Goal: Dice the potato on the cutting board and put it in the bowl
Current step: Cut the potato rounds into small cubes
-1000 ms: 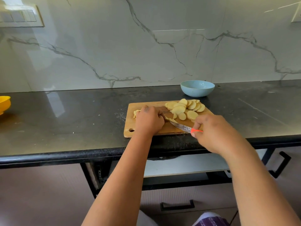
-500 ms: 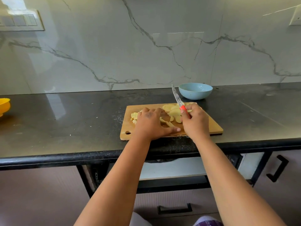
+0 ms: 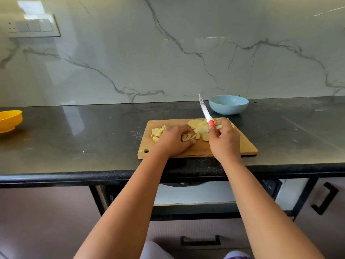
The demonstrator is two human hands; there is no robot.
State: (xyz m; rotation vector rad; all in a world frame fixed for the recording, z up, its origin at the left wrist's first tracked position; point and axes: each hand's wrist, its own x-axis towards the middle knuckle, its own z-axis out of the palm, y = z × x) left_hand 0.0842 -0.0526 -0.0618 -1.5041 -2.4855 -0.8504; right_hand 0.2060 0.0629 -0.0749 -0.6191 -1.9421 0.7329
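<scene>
**A:** Head cam: since half a second back not much has shifted. Your left hand [image 3: 174, 140] has curled in over the cut strips, where before its fingers lay flatter and reached further right. Your right hand [image 3: 225, 139] and the knife [image 3: 206, 114] sit about the same, blade up.

**B:** Yep. What have you actually got hold of?

**A:** Your right hand is wrapped round the knife's red handle, blade pointing up and away toward the wall, off the cutting board [image 3: 244, 146]. Your left hand rests palm down on the board, fingers bent around a few potato strips [image 3: 190, 137]. Can't tell how firmly you're pinching them.

**B:** And the rest of the potato?

**A:** All on the board. The diced pile [image 3: 157, 132] is at the left end, just beside your left hand. The round slices [image 3: 200, 127] lie between your two hands and run toward the far edge, partly hidden by your right hand. The blue bowl [image 3: 228, 104] sits on the dark tabletop [image 3: 84, 131] just behind the board's far right corner; can't see anything in it. A yellow bowl [image 3: 10, 120] is way off at the left edge.
</scene>
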